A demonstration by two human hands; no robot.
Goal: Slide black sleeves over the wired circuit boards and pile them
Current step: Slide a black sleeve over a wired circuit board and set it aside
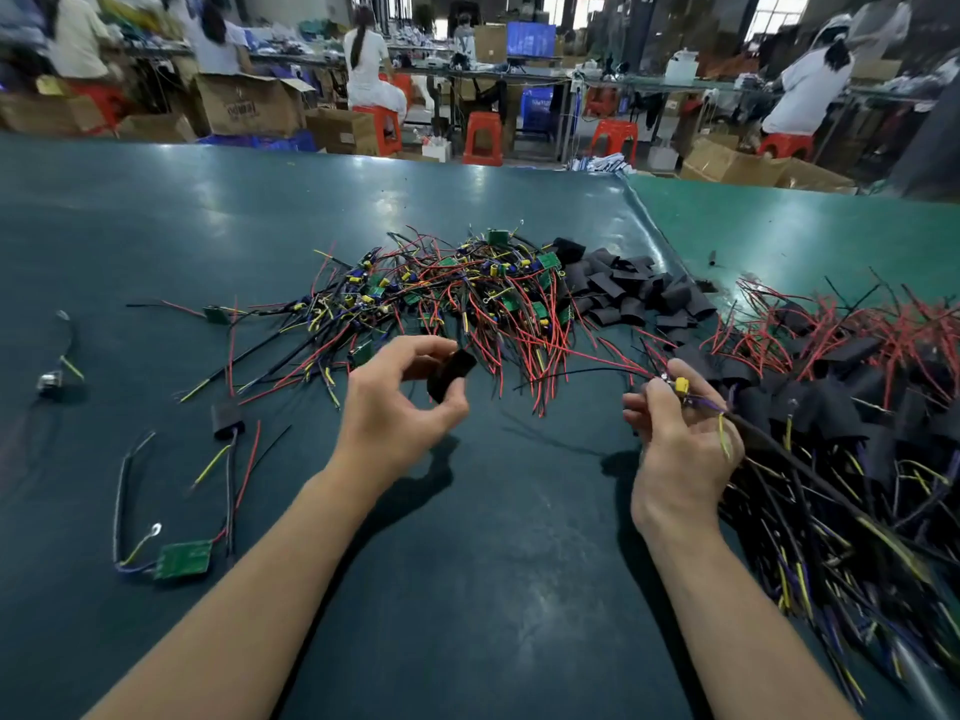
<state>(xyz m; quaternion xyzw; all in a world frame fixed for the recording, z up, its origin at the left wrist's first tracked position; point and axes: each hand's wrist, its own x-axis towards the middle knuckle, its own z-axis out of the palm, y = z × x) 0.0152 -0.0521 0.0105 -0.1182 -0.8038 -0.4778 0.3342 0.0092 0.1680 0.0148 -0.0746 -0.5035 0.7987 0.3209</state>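
Observation:
My left hand (400, 402) pinches a black sleeve (451, 374) between thumb and fingers above the table. My right hand (680, 433) grips a wired circuit board (681, 388) with a yellow part on it; its red and black wires trail left and its other wires run down to the right. A heap of bare wired boards (467, 293) lies straight ahead. Loose black sleeves (628, 293) sit to the right of that heap. A big pile of sleeved boards (852, 407) spreads along the right side.
The dark green table (467, 589) stretches under both arms. On the left lie a bare green board with wires (182, 558), a sleeved board (227, 420) and a small metal part (51, 381). Behind the table, several people sit on red stools among cardboard boxes.

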